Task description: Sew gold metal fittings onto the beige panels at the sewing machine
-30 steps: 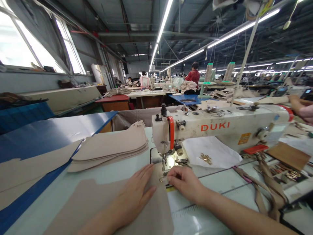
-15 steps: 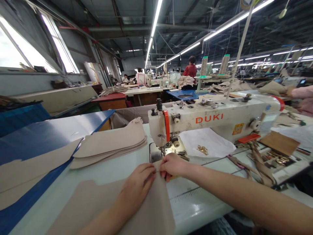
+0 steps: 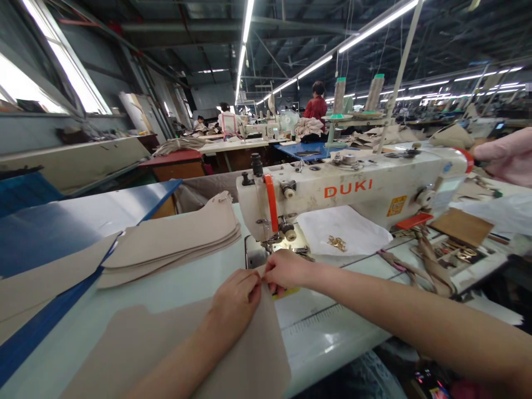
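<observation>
A beige fabric panel lies over the front of the pale sewing table, its far corner reaching toward the needle area of the white DUKI sewing machine. My left hand rests on that panel, fingers curled and thumb pressed in at its edge. Just beside it, my right hand pinches the same edge in front of the presser foot. The fingertips of both hands nearly meet. Exactly how the edge is folded or layered between them is hidden by the fingers.
Stacked beige panels lie left of the machine, with more on the blue table. Brass-coloured metal pieces sit on a white sheet behind my right arm. A tray holds small parts. A co-worker's pink sleeve shows at right.
The camera view has shifted, so the machine and table appear further left and slightly higher. Both hands keep hold of the panel edge; my left fingers look more tightly curled.
</observation>
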### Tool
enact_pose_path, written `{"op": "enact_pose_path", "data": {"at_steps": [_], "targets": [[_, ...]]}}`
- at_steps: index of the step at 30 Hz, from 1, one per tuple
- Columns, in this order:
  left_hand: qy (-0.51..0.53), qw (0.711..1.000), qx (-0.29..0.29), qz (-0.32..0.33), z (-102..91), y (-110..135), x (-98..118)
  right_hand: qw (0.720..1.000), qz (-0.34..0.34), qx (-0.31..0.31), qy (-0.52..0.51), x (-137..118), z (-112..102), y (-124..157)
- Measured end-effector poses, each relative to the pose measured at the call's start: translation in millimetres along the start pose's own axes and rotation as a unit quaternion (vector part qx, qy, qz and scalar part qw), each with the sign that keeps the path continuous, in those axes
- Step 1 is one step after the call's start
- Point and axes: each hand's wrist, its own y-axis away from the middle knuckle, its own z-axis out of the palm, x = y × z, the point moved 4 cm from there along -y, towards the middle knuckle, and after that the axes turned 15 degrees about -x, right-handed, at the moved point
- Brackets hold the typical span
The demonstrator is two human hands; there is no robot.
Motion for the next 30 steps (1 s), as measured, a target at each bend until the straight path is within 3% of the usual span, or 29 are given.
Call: {"op": "enact_pose_path", "data": {"at_steps": [6, 9, 12, 22, 30], "targets": [[0.008, 1.0, 0.01, -0.01, -0.4, 0.5, -1.1, 0.969, -0.129, 0.103, 0.184, 14.1, 0.7, 27.6], [0.019, 1.0, 0.015, -0.016, -0.1, 0.9, -1.4, 0.909, -0.228, 0.132, 0.324, 15.8, 9.7, 37.7], [0.032, 0.999, 0.007, -0.026, 0.4, 0.6, -1.9, 0.86, -0.264, 0.152, 0.409, 14.5, 15.2, 40.1], [0.041, 0.999, -0.024, -0.02, 1.5, -2.2, -0.8, 0.837, -0.283, 0.161, 0.44, 17.9, 17.7, 36.1], [0.044, 0.999, -0.018, -0.017, 2.0, -2.3, -1.6, 0.826, -0.288, 0.145, 0.463, 18.1, 14.6, 39.3]]}}
